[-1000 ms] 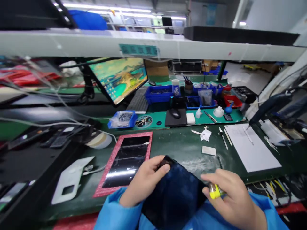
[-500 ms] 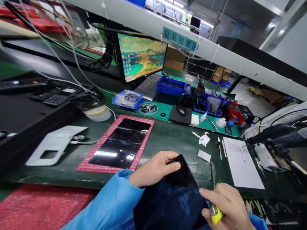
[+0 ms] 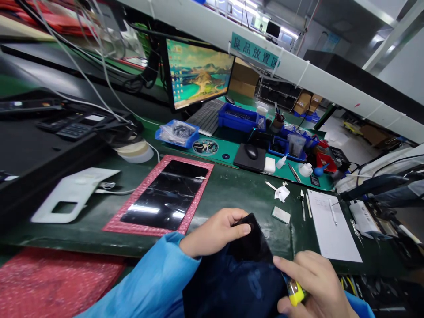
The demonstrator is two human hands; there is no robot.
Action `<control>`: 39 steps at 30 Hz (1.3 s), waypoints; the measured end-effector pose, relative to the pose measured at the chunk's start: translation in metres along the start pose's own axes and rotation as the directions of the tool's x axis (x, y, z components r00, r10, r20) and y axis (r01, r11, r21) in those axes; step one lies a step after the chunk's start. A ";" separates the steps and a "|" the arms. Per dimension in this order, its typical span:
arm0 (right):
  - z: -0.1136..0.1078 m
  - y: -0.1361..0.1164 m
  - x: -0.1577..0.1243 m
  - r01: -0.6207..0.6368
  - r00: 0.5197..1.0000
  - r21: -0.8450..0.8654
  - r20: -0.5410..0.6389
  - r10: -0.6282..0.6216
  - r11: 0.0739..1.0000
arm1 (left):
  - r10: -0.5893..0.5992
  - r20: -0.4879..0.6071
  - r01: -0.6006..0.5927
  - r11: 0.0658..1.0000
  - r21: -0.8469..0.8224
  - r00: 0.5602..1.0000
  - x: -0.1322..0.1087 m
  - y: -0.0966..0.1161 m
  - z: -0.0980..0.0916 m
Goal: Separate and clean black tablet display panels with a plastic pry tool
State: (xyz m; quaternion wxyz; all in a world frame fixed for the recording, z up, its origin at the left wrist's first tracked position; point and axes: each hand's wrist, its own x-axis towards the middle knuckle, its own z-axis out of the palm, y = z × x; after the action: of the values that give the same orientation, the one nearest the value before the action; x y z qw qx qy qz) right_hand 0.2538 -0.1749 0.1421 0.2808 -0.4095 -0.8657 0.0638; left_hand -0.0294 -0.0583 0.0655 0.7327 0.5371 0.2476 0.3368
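Observation:
My left hand (image 3: 213, 232) grips the far corner of a dark glossy tablet (image 3: 241, 274) tilted up at the table's near edge, thumb pressed on its face. Its right edge is under the fingers of my right hand (image 3: 314, 287), which is closed round a small yellow tool (image 3: 294, 293). Both arms wear blue sleeves. A second dark tablet (image 3: 167, 195) lies flat on a pink bubble-wrap sheet (image 3: 115, 226) to the left.
A white plastic jig (image 3: 71, 194) lies at the left, a tape roll (image 3: 135, 152) behind it. Further back stand a monitor (image 3: 198, 77), keyboard, blue parts bins (image 3: 236, 117) and mouse (image 3: 251, 151). White paper (image 3: 331, 223) and small tools lie at the right. More pink bubble wrap (image 3: 49, 282) sits below the table edge.
The view swung left and tilted. Both hands kept their hold on the tablet, and the right hand with the yellow tool sank slightly toward the frame's lower edge.

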 end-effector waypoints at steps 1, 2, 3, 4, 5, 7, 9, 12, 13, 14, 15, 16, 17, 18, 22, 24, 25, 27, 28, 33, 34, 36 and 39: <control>-0.002 0.000 0.002 -0.001 1.000 -0.010 0.011 0.001 1.000 | 0.000 0.001 0.000 1.000 0.003 1.000 0.000 0.000 0.001; -0.003 -0.001 0.004 0.000 1.000 -0.019 0.016 0.001 1.000 | -0.001 0.000 0.001 1.000 0.009 1.000 0.000 -0.001 0.002; -0.004 -0.002 0.006 -0.002 1.000 -0.027 0.018 0.003 1.000 | -0.002 0.000 0.002 1.000 0.018 1.000 -0.001 -0.002 0.004; -0.005 -0.002 0.008 0.002 1.000 -0.031 0.018 -0.001 1.000 | -0.002 -0.001 0.002 1.000 0.028 1.000 -0.001 -0.002 0.005; -0.004 -0.003 0.011 0.008 1.000 -0.034 0.015 -0.007 0.999 | -0.002 -0.003 0.002 0.999 0.038 1.000 -0.001 -0.003 0.006; -0.003 -0.001 0.015 0.013 1.000 -0.035 0.021 -0.012 0.999 | -0.002 -0.006 0.002 0.998 0.062 1.000 -0.001 -0.003 0.009; 0.001 0.010 0.016 -0.040 0.998 0.002 0.040 0.040 0.999 | -0.006 -0.003 0.006 0.996 0.087 1.000 -0.001 -0.003 0.010; 0.014 0.049 0.010 -0.333 0.943 0.098 0.016 0.333 0.938 | -0.025 0.003 0.025 0.992 0.120 1.000 -0.006 -0.002 0.009; 0.019 0.067 0.006 -0.439 0.897 0.090 -0.021 0.442 0.894 | -0.033 0.000 0.033 0.991 0.131 0.999 -0.008 -0.002 0.007; 0.026 0.087 0.000 -0.516 0.852 0.066 -0.063 0.520 0.854 | -0.043 -0.009 0.044 0.988 0.145 0.999 -0.011 -0.003 0.005; 0.033 0.108 -0.007 -0.587 0.802 0.041 -0.108 0.587 0.809 | -0.057 -0.024 0.060 0.985 0.161 0.998 -0.013 -0.004 0.003; 0.041 0.127 -0.014 -0.650 0.751 0.016 -0.142 0.645 0.760 | -0.074 -0.043 0.080 0.981 0.175 0.996 -0.016 -0.005 0.000; 0.048 0.145 -0.022 -0.702 0.703 -0.011 -0.172 0.690 0.712 | -0.091 -0.064 0.102 0.977 0.187 0.994 -0.019 -0.007 -0.002; 0.056 0.160 -0.031 -0.743 0.660 -0.034 -0.197 0.725 0.668 | -0.105 -0.085 0.120 0.974 0.195 0.991 -0.022 -0.008 -0.005; 0.079 0.187 -0.057 -0.811 0.579 -0.090 -0.258 0.773 0.578 | -0.089 -0.137 0.118 0.967 0.224 0.987 -0.027 -0.007 -0.010; 0.087 0.187 -0.061 -0.792 0.604 -0.093 -0.260 0.753 0.603 | -0.071 -0.153 0.108 0.961 0.254 0.986 -0.027 -0.005 -0.009; 0.091 0.186 -0.059 -0.770 0.632 -0.085 -0.242 0.736 0.633 | -0.067 -0.157 0.107 0.958 0.267 0.985 -0.026 -0.003 -0.009; 0.100 0.183 -0.052 -0.713 0.695 -0.049 -0.179 0.696 0.700 | -0.063 -0.161 0.107 0.953 0.284 0.985 -0.026 0.000 -0.006; 0.104 0.181 -0.046 -0.687 0.721 -0.026 -0.149 0.677 0.726 | -0.061 -0.162 0.106 0.951 0.289 0.985 -0.026 0.002 -0.005; 0.104 0.154 -0.023 -0.606 0.781 0.090 -0.121 0.613 0.790 | -0.070 -0.182 0.121 0.951 0.283 0.981 -0.031 0.008 0.000; 0.098 0.143 -0.022 -0.586 0.792 0.122 -0.126 0.598 0.801 | -0.072 -0.185 0.122 0.953 0.276 0.980 -0.032 0.009 0.001; 0.082 0.117 -0.022 -0.529 0.821 0.197 -0.126 0.557 0.825 | -0.067 -0.188 0.117 0.957 0.264 0.980 -0.033 0.010 0.000; 0.057 0.079 -0.022 -0.425 0.872 0.289 -0.125 0.474 0.858 | -0.067 -0.168 0.109 0.962 0.252 0.983 -0.030 0.010 0.000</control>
State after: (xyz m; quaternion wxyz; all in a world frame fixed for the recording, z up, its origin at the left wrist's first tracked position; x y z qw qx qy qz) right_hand 0.2878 -0.1327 0.0583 0.3898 -0.5660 -0.6990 0.1974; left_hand -0.0507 -0.0791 0.0756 0.6484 0.5884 0.3706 0.3099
